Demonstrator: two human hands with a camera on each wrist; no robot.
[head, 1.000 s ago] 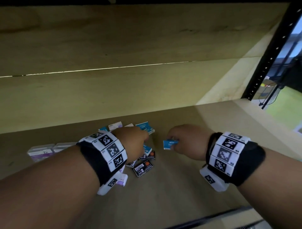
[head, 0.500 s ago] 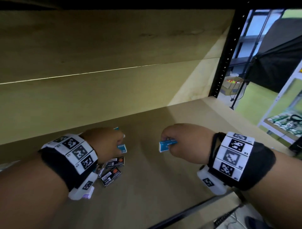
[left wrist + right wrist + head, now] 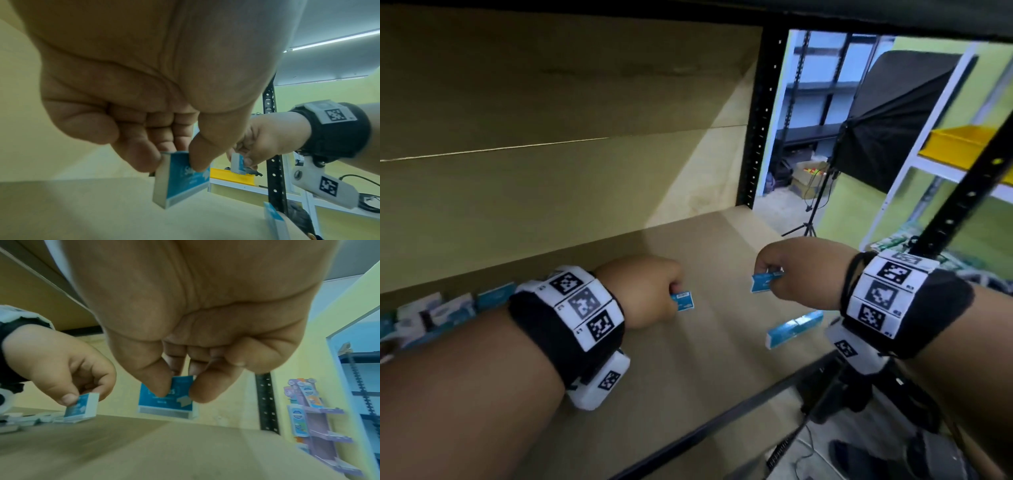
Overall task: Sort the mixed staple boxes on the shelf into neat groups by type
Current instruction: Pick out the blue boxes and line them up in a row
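The small cardboard staple boxes (image 3: 683, 301) were bright blue with pale grey edges (white lettering); the wrist bands (image 3: 873, 294) bore black-and-white square codes.

You can read almost nothing: the blue box (image 3: 180, 178) in your left hand (image 3: 144, 97) shows only blurred white lettering starting with "S".

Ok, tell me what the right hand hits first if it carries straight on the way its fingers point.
Probably the bare cardboard shelf floor below the right hand; depth is unclear.
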